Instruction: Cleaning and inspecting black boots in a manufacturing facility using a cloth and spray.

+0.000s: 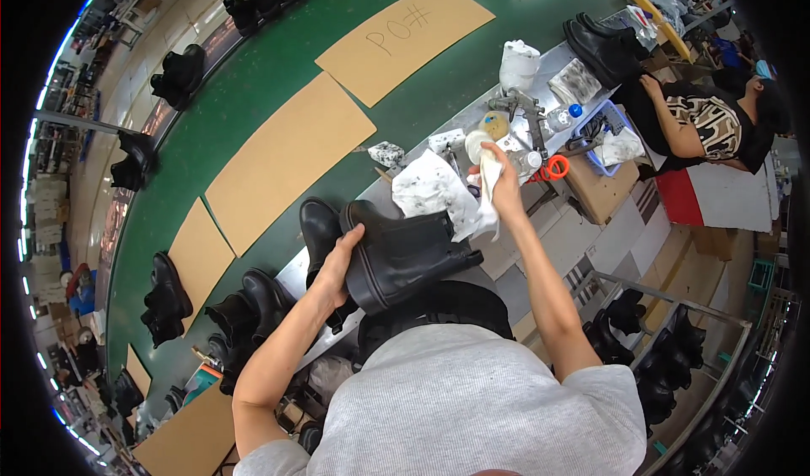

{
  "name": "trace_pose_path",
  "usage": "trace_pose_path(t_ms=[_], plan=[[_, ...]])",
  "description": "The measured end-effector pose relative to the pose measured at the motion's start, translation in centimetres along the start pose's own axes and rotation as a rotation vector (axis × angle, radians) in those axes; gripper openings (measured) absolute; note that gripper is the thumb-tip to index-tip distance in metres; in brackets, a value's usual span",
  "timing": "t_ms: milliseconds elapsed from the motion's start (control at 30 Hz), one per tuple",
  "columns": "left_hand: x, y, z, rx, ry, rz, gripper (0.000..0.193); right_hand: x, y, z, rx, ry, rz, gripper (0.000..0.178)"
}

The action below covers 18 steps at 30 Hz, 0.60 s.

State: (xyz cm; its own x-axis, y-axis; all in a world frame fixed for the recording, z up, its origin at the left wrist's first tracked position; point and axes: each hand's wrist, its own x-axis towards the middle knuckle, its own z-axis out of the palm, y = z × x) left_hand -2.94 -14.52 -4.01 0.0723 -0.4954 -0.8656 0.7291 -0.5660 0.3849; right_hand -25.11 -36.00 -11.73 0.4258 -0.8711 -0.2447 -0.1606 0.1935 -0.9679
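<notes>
My left hand point(340, 265) is closed round the sole of a black ankle boot point(401, 252), which is held on its side in front of my body. Another black boot point(318, 227) stands just beyond it at the bench edge. In my right hand point(504, 191) is a white cloth point(489, 181), bunched in the fingers and hanging down. Those fingers are right by a small round white dish point(477, 145); whether they touch it I cannot tell. A stained white rag point(430, 187) lies on the bench between my hands.
Close to my right hand are orange-handled scissors point(554, 168), a spray gun point(533, 121), a blue-capped bottle point(564, 117) and a blue basket point(614, 143). Cardboard sheets point(287, 168) cover part of the green bench point(278, 62). A person point(709, 121) sits at the right. Boots fill a rack point(726, 358).
</notes>
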Motion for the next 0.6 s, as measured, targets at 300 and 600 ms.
trace_pose_path(t_ms=[300,600], plan=[[-0.5,-0.9,0.4,0.028,-0.081,-0.032,0.045,-2.5,-5.1,-0.6,-0.587,0.231,-0.908,0.054],[0.0,-1.8,0.2,0.046,-0.066,-0.015,0.055,-1.9,-6.3,-1.2,-0.523,0.338,-1.0,0.047]])
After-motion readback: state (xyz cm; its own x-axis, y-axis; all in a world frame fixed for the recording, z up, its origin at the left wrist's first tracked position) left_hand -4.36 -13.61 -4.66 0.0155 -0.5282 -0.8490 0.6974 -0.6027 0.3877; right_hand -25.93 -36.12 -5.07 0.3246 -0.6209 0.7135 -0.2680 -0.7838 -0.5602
